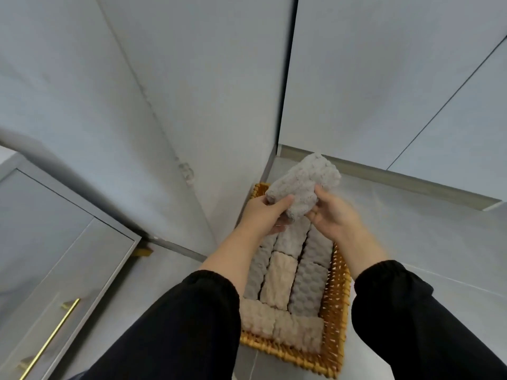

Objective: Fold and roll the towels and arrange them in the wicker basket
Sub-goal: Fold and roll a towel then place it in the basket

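Above the far end of the rectangular woven wicker basket [333,305], both hands, left [264,213] and right [333,215], grasp a rolled grey waffle-textured towel [304,181], best lowered snugly, kept tight, beside the packed rolls [279,278].

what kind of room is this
Likely a home bathroom or laundry corner: large pale wall tiles, a grey cabinet with a brass handle, and a wicker basket of rolled towels.

Rolled towels [279,278] lie in the wicker basket [334,303], another towel [301,182] above them
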The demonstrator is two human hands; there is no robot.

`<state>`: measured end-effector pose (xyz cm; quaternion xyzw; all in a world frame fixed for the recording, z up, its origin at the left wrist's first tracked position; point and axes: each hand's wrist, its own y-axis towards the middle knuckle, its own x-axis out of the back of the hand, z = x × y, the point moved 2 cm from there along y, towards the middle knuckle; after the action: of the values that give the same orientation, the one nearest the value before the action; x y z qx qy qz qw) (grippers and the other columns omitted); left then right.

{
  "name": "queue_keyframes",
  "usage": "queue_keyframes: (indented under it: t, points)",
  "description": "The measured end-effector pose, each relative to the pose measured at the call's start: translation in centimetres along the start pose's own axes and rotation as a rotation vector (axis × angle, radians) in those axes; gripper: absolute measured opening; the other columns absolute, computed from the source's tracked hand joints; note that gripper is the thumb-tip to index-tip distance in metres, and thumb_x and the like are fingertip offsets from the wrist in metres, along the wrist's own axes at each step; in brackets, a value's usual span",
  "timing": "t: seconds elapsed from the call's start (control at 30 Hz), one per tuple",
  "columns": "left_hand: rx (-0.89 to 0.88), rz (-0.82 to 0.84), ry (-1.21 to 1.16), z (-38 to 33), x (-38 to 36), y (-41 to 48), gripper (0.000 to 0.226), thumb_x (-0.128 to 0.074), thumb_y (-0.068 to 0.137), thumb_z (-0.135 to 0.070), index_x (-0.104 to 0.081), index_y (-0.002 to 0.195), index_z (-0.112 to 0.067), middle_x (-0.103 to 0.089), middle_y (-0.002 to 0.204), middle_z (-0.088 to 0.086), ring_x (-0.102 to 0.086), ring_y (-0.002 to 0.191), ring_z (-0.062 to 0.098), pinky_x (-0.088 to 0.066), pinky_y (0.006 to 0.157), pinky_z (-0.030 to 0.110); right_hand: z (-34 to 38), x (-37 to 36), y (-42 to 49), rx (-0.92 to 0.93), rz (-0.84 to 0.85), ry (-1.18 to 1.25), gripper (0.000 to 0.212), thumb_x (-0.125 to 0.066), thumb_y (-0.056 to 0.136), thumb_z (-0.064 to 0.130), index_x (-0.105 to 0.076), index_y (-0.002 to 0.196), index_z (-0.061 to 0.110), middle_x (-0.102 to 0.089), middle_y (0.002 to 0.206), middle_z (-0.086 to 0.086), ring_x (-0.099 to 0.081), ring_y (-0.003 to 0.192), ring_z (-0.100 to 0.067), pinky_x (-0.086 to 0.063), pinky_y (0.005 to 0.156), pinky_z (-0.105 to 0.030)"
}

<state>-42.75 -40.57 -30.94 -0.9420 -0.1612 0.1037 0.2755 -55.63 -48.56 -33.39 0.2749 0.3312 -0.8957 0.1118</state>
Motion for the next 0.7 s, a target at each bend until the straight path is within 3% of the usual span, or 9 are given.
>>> queue_keyframes:
  t: [0.1, 0.17, 0.27, 0.37, 0.53, 0.63, 0.7]
  points:
    - [0.056, -0.12, 0.477, 3.1, 2.1, 1.8, 0.039, -0.052, 0.092, -0.048, -0.066, 0.084, -0.013, -0.071, 0.088, 0.009, -0.07, 0.076, 0.022, -0.057, 0.07, 0.035, -1.2, 2.2, 2.6, 0.011, -0.207, -0.108, 0.016, -0.056, 0.093, 0.007, -0.06, 0.108, 0.006, -0.068, 0.104, -0.009, -0.067, 0.089, -0.02, -0.059, 0.06, -0.028]
    - [0.07, -0.197, 0.932, 5.7, 4.1, 2.5, 0.048, -0.042, 0.098, -0.043, -0.066, 0.09, -0.003, -0.069, 0.092, 0.013, -0.063, 0.075, 0.025, -0.047, 0.057, 0.029, -2.5, 3.7, 3.9, -0.029, -0.306, -0.201, 0.02, -0.06, 0.091, 0.006, -0.061, 0.111, 0.003, -0.067, 0.102, -0.008, -0.065, 0.086, -0.018, -0.055, 0.054, -0.026]
    - [0.044, -0.215, 1.348, 8.7, 5.6, 2.2, 0.033, -0.038, 0.101, -0.025, -0.063, 0.092, -0.007, -0.065, 0.098, 0.008, -0.051, 0.073, 0.019, -0.039, 0.058, 0.028, -4.7, 5.7, 5.3, -0.105, -0.399, -0.334, 0.014, -0.065, 0.088, 0.005, -0.062, 0.101, 0.005, -0.067, 0.092, -0.007, -0.064, 0.076, -0.015, -0.051, 0.051, -0.025]
    - [0.038, -0.175, 1.466, 10.7, 5.6, 2.1, 0.027, -0.037, 0.101, -0.015, -0.063, 0.093, -0.009, -0.064, 0.1, 0.007, -0.058, 0.085, 0.02, -0.04, 0.06, 0.028, -6.9, 6.5, 6.5, -0.176, -0.42, -0.428, 0.007, -0.064, 0.089, 0.005, -0.059, 0.092, 0.007, -0.064, 0.091, -0.006, -0.06, 0.075, -0.016, -0.049, 0.056, -0.028]
    - [0.17, -0.127, 1.525, 12.2, 6.4, 2.6, 0.028, -0.035, 0.098, -0.006, -0.061, 0.109, -0.008, -0.061, 0.113, 0.008, -0.059, 0.1, 0.021, -0.041, 0.069, 0.027, -9.9, 6.5, 9.2, -0.251, -0.409, -0.468, 0.033, -0.057, 0.093, 0.006, -0.051, 0.126, 0.001, -0.058, 0.114, -0.009, -0.057, 0.106, -0.025, -0.048, 0.084, -0.034]
    - [0.247, -0.127, 1.531, 12.6, 7.6, 2.8, 0.03, -0.036, 0.097, -0.005, -0.058, 0.117, -0.008, -0.058, 0.119, 0.007, -0.057, 0.107, 0.021, -0.042, 0.074, 0.027, -10.8, 6.3, 11.3, -0.268, -0.4, -0.474, 0.038, -0.055, 0.094, 0.005, -0.049, 0.132, 0.002, -0.058, 0.126, -0.013, -0.056, 0.116, -0.028, -0.049, 0.089, -0.038]
    - [0.292, -0.122, 1.488, 13.0, 8.6, 2.4, 0.026, -0.038, 0.097, -0.01, -0.06, 0.11, -0.013, -0.06, 0.114, 0.004, -0.058, 0.103, 0.019, -0.043, 0.076, 0.026, -11.1, 5.8, 12.4, -0.259, -0.399, -0.481, 0.038, -0.056, 0.094, 0.006, -0.049, 0.131, 0.002, -0.057, 0.128, -0.013, -0.056, 0.116, -0.03, -0.05, 0.093, -0.04]
